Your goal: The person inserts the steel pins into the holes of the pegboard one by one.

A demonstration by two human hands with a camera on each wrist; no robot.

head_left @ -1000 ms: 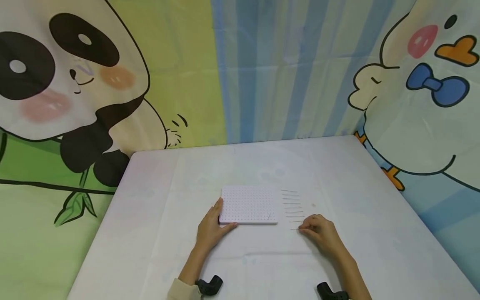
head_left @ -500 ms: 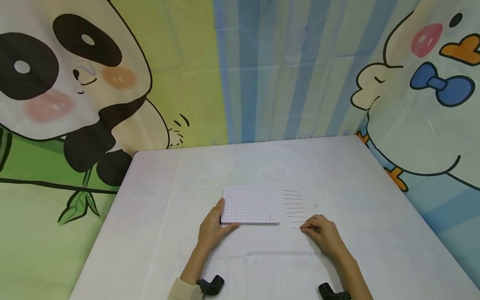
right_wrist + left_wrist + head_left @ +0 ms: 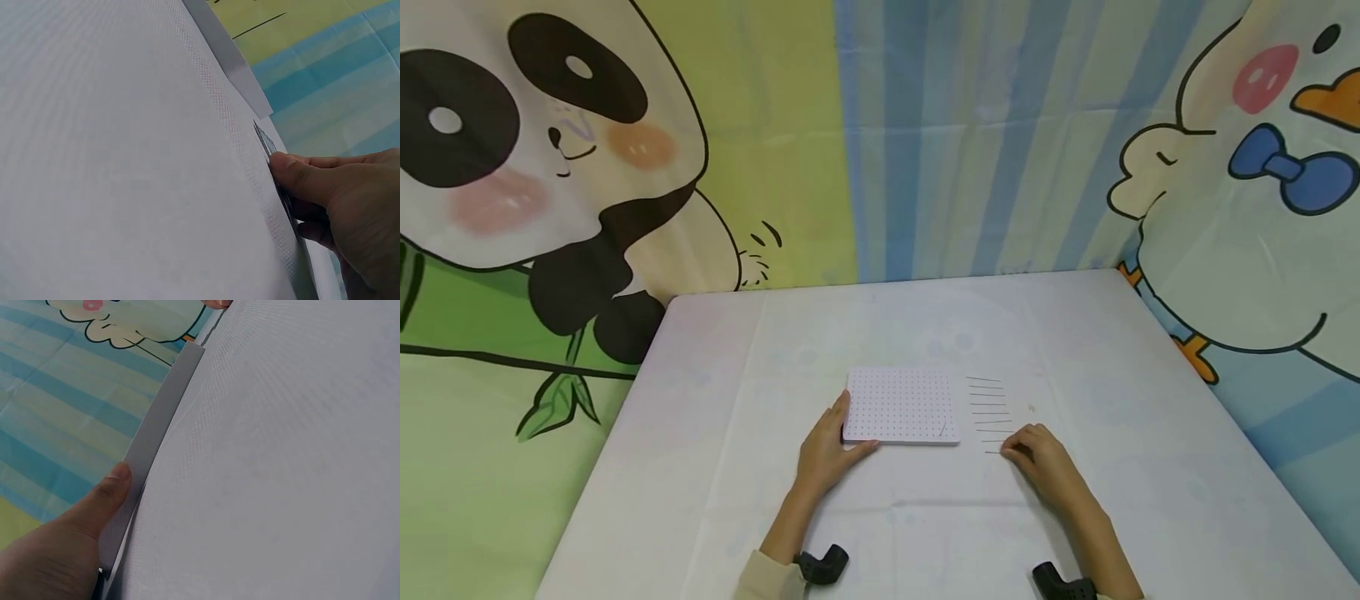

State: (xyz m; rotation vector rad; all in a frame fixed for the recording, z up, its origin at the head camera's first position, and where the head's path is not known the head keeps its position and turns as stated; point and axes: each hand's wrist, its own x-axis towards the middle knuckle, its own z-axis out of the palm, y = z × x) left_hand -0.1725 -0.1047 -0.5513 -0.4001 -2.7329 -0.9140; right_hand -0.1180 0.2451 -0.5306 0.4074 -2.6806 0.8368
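A white pegboard (image 3: 898, 404) with rows of small holes lies flat on the table. At its near left corner my left hand (image 3: 823, 450) holds it, fingers along the left side and thumb (image 3: 112, 487) against the front edge. One thin metal needle (image 3: 943, 429) sticks up, leaning, from a hole near the board's front right corner. To the right, several needles (image 3: 988, 404) lie in a column, roughly parallel. My right hand (image 3: 1041, 462) pinches the right end of the nearest needle (image 3: 991, 452) between thumb and fingers, low at the tabletop. In the right wrist view the needles (image 3: 265, 140) overlap at the fingertips.
A white cloth covers the table (image 3: 887, 533). Behind it hangs a cartoon backdrop (image 3: 925, 142) with a panda and a white duck-like figure. A black wrist mount (image 3: 823, 565) sits on the left forearm and another mount (image 3: 1063, 582) on the right.
The head view has shifted slightly. My left hand stays at the board's corner, and my right fingers stay at the end of the nearest needle.
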